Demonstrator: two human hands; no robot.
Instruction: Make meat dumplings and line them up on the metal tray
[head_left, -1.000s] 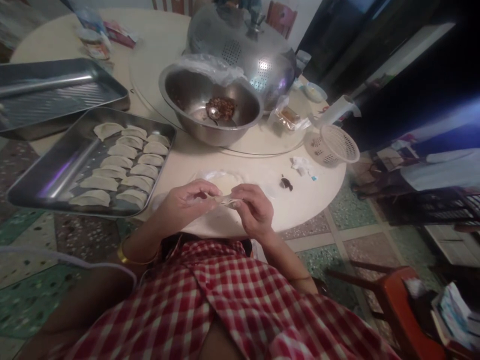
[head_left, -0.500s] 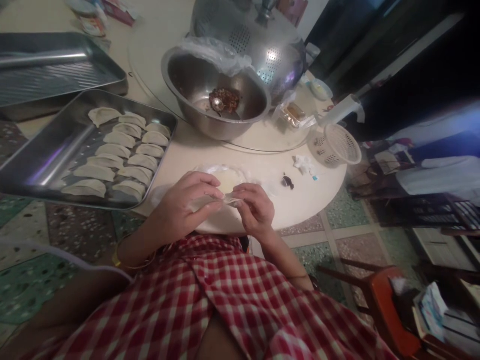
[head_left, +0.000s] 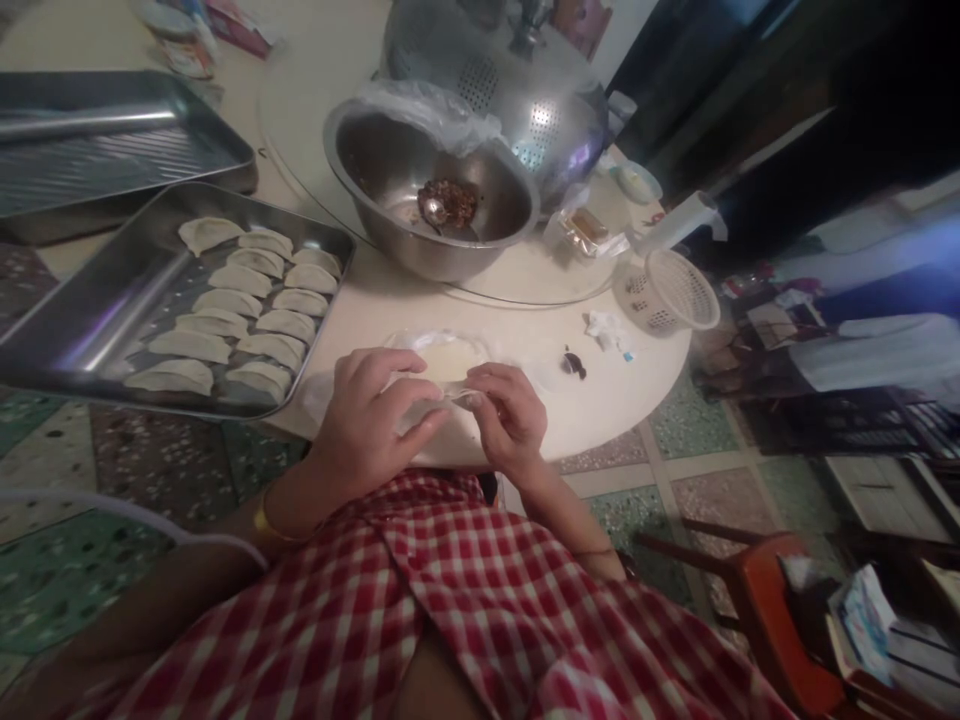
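Note:
A pale dumpling (head_left: 455, 391) is held just above the table's near edge, its folded rim facing up. My right hand (head_left: 512, 415) pinches the right end between thumb and fingers. At the other end, my left hand (head_left: 373, 413) has its fingers curled round the dough, the thumb a little apart from the forefinger; part of the dumpling is hidden there. Behind the hands lie round dumpling wrappers (head_left: 450, 355) in clear plastic. Rows of folded dumplings (head_left: 226, 302) rest in a metal tray (head_left: 75, 325) on the left.
A steel bowl (head_left: 420, 255) with dark filling (head_left: 455, 200) and a spoon stands on the round turntable, before a perforated metal dome (head_left: 495, 60). A second tray (head_left: 112, 150) is at the back left. A white plastic basket (head_left: 667, 292) and crumpled tissue (head_left: 606, 328) sit at right.
My left fingers and thumb have spread slightly apart, and the left hand has shifted a little at the dumpling. The right hand keeps its pinch almost unmoved.

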